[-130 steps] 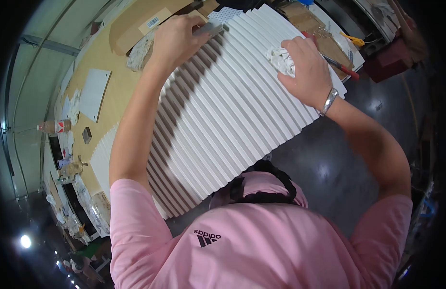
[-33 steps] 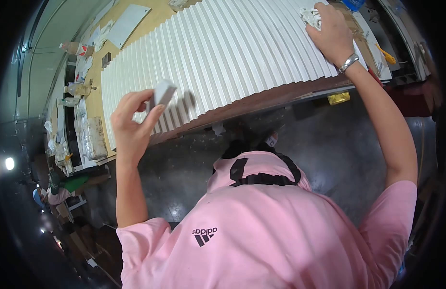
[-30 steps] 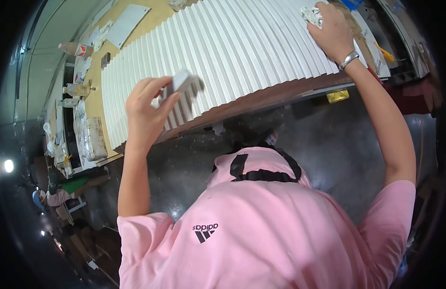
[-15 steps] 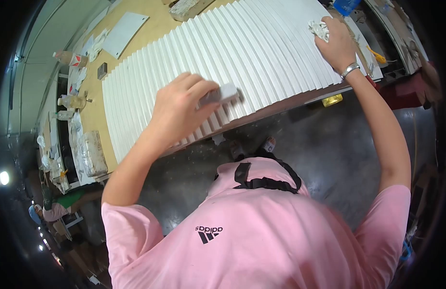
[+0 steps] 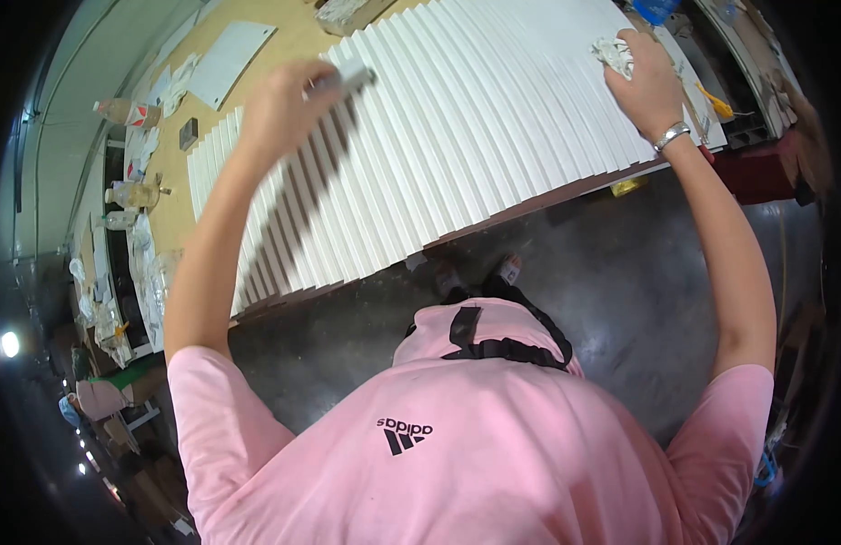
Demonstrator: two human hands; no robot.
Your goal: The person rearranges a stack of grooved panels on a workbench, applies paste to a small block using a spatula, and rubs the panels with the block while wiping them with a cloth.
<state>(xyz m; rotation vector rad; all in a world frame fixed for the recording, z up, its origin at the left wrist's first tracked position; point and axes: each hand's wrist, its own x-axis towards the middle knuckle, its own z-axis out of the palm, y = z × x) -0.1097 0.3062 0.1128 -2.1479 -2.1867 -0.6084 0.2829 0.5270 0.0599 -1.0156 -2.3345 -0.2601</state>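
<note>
Long white strips [image 5: 420,136] lie side by side across the table, overlapping in a stepped row. Over the far left part of that row is my left hand [image 5: 279,109], blurred, its fingers closed around a small grey block [image 5: 352,76]. The hand and forearm cast a shadow on the strips; contact between block and strips cannot be made out. My right hand [image 5: 649,80] rests on the flat white surface at the far right. Its fingers are closed on a crumpled white rag [image 5: 613,56].
On the yellowish tabletop [image 5: 216,41] are a white plate with holes [image 5: 231,65], a small dark block [image 5: 189,133] and a worn pale block [image 5: 348,14]. Bottles [image 5: 132,194] stand along the left. A yellow-handled tool [image 5: 716,102] is at the right. Another person [image 5: 102,398] sits far left.
My left hand has carried the grey block away from the table's near edge, up and to the left over the strips. My right hand stays on the rag, almost unmoved.
</note>
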